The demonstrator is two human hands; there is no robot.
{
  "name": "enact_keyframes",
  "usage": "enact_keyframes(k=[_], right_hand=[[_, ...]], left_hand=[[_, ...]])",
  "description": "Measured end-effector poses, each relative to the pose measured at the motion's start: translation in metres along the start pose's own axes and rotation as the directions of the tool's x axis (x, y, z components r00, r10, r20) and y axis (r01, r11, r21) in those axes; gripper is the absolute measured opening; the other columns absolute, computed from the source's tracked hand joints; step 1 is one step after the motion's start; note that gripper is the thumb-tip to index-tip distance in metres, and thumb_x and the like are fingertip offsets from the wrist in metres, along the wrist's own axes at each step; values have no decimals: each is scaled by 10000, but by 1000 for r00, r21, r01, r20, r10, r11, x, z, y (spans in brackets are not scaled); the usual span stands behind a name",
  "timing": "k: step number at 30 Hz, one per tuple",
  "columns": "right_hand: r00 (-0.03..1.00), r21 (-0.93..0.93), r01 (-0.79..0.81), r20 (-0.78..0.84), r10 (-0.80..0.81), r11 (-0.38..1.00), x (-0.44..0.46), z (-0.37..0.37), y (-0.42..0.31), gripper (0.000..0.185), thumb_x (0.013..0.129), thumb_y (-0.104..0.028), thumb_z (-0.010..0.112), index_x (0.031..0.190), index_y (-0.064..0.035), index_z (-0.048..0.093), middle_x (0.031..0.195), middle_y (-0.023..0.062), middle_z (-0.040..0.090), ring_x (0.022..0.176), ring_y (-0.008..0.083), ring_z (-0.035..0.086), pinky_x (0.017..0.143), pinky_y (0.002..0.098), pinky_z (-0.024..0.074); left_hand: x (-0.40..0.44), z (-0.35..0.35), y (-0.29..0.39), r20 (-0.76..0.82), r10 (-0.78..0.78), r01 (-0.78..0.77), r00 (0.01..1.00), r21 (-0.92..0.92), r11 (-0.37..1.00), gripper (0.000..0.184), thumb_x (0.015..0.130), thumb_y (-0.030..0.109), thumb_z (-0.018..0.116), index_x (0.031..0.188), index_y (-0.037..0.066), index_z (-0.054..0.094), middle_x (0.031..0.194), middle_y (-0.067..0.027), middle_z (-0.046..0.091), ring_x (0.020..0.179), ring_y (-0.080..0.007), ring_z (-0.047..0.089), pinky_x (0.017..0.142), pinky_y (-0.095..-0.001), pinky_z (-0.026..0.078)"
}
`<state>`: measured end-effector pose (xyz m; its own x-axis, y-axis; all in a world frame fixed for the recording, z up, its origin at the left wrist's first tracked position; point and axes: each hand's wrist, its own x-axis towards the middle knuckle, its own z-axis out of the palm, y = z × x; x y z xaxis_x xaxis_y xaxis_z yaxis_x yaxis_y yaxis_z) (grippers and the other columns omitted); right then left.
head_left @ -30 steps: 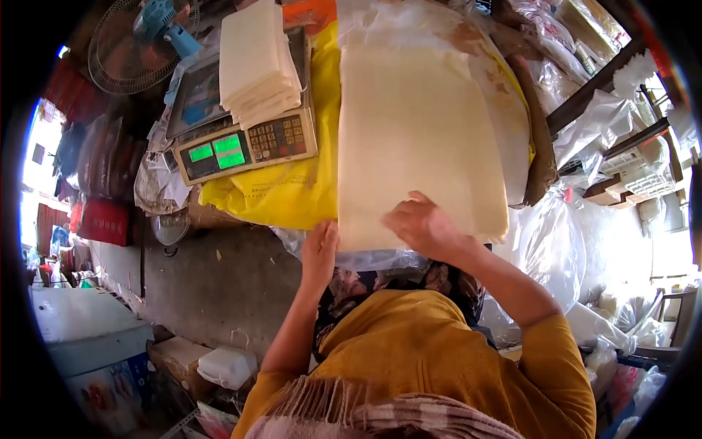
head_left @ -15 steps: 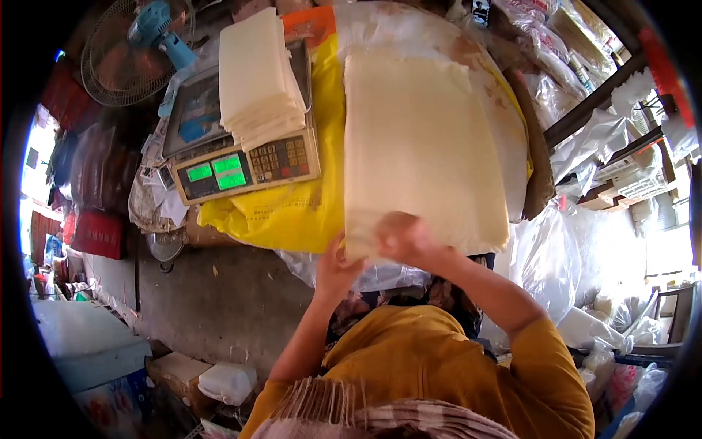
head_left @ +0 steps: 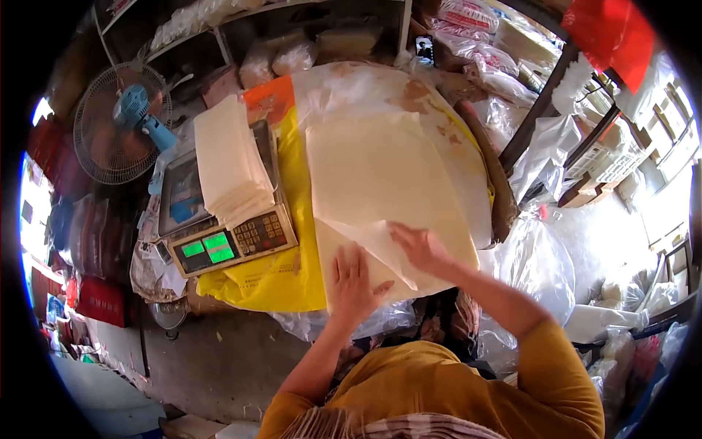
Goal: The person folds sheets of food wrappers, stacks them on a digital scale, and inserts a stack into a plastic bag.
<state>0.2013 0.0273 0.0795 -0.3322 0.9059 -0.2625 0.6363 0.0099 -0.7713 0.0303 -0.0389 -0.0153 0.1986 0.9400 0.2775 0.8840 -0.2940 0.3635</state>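
A large stack of thin cream-coloured sheets (head_left: 380, 168) lies before me. My left hand (head_left: 353, 282) is pressed flat on its near left corner, fingers spread and holding nothing. With my right hand (head_left: 419, 247) I grip the top sheet (head_left: 376, 238), whose near part is lifted and bent back in a slanting fold. The right fingertips are partly hidden against the sheet. Left of the stack, a pile of folded cream sheets (head_left: 230, 157) rests on a digital scale (head_left: 256, 235) with lit green displays.
A yellow plastic sack (head_left: 303, 267) lies under the scale and beside the stack. A blue fan (head_left: 131, 106) stands at the far left. A phone (head_left: 424, 50) is propped at the back. Clear plastic bags (head_left: 537, 263) hang at the right.
My left hand has gone from the near edge to lying flat on the stack. My right hand has moved slightly right, and the top sheet is now lifted and folded. The view has tilted up.
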Motion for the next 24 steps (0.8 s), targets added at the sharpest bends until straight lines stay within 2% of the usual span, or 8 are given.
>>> enact_keyframes(k=[5, 10, 13, 14, 15, 20, 22, 24], right_hand=[[889, -291, 441, 272, -369, 849, 3, -10, -8, 982, 741, -544, 675, 1435, -18, 223, 1423, 251, 330, 1294, 349, 373, 1030, 397, 359], [960, -800, 247, 123, -254, 547, -5, 72, 65, 590, 846, -351, 582, 1349, -83, 432, 1433, 191, 346, 1220, 354, 450, 945, 445, 421], [976, -469, 112, -113, -185, 876, 26, 40, 75, 367, 846, -206, 543, 1200, -136, 613, 1388, 166, 423, 1091, 339, 561, 837, 434, 497], [891, -769, 198, -117, -438, 608, 48, 25, 96, 370, 840, -159, 520, 1199, -169, 608, 1351, 163, 466, 1100, 349, 551, 845, 442, 493], [951, -470, 40, -252, -178, 882, 67, -8, 68, 418, 803, -104, 504, 1202, -176, 601, 1350, 152, 465, 1108, 345, 546, 851, 439, 490], [644, -521, 242, -545, -537, 819, -8, -143, -120, 395, 781, -13, 536, 1168, -73, 591, 1051, 138, 633, 843, 273, 644, 694, 385, 503], [412, -759, 318, -429, -804, 568, -45, -135, -130, 408, 735, 28, 542, 1134, -41, 595, 1072, 112, 640, 888, 269, 647, 701, 375, 521], [435, -804, 407, -247, -866, 433, -61, -111, -105, 425, 711, 17, 551, 1131, -34, 594, 1070, 107, 640, 892, 286, 646, 737, 351, 527]], left_hand=[[-2, 7, -5, 15, 19, -19, 1000, 20, 1000, 910, 791, 526, 606, 1405, -47, 254, 1431, -217, 320, 1360, -455, 180, 1109, -540, 114], [0, -3, 1, 86, -25, 24, 996, 16, 1000, 886, 802, 520, 598, 1417, -13, 249, 1444, -208, 307, 1370, -449, 158, 1112, -537, 101], [-2, 0, 1, 65, -19, 16, 998, 50, 999, 860, 805, 517, 591, 1415, 2, 272, 1466, -197, 270, 1377, -438, 136, 1116, -530, 99], [-2, 1, 1, 56, -17, 13, 998, 73, 997, 857, 804, 519, 589, 1413, 3, 278, 1471, -195, 260, 1378, -437, 132, 1117, -529, 99], [-1, 1, 1, 60, -15, 11, 998, 70, 998, 854, 804, 523, 587, 1411, 2, 285, 1475, -193, 252, 1379, -435, 130, 1118, -528, 97], [-2, 6, -4, 81, -35, 31, 996, 53, 998, 857, 800, 536, 583, 1406, -1, 303, 1491, -188, 217, 1380, -433, 125, 1118, -525, 104], [-1, 3, -3, 95, -34, 25, 995, 91, 996, 864, 821, 556, 547, 1425, 8, 261, 1504, -185, 180, 1380, -419, 146, 1120, -523, 107], [-1, 1, 0, 79, -56, 54, 995, 24, 998, 815, 834, 530, 543, 1410, 15, 283, 1477, -184, 231, 1367, -401, 199, 1117, -520, 125]])
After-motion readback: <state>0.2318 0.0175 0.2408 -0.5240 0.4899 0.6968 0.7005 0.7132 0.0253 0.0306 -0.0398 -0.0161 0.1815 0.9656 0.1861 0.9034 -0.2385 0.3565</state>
